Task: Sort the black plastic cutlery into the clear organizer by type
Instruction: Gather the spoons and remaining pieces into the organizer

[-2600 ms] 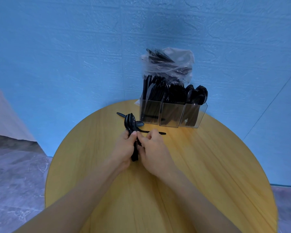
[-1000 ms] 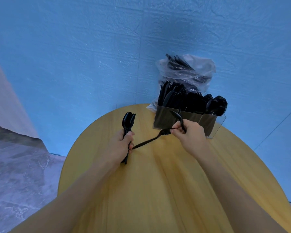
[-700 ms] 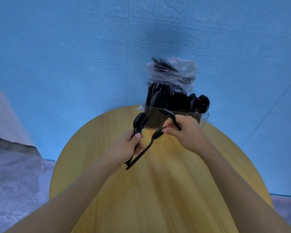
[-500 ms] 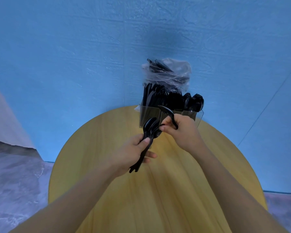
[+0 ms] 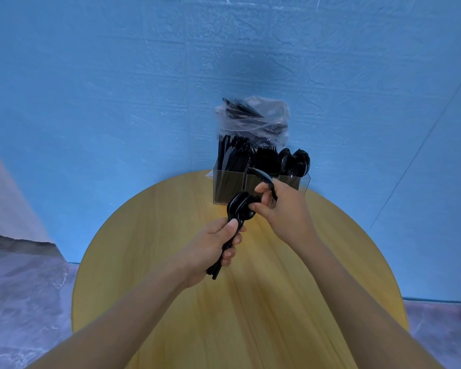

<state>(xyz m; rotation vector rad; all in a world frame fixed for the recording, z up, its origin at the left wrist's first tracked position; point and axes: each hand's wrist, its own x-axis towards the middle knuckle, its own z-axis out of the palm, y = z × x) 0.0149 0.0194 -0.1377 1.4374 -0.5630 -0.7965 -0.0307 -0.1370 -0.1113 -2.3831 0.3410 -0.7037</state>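
A stack of black plastic spoons (image 5: 237, 209) is held above the round wooden worktop (image 5: 264, 302), just in front of the clear organizer (image 5: 302, 183). The handles are clasped in the grip of the left hand (image 5: 210, 249), whose fingers are curled round them with the thumb pressed on top. The bowls are pinched by the right hand (image 5: 280, 209), in which another black utensil (image 5: 264, 179) is also hooked; its type cannot be told for certain.

The bundle could fan out or slip, since the smooth, glossy plastic offers little friction and the nested bowls slide readily over one another. The loose piece in the right hand could be dropped if the pinch is shifted. A mis-sort is possible too: everything is the same black, so shapes alone tell the types apart. The organizer appears light and its three compartments are already crowded with what look like knives, forks and spoons, so a hard push could tip or shove it against the crinkled clear bag (image 5: 253, 118) behind it.
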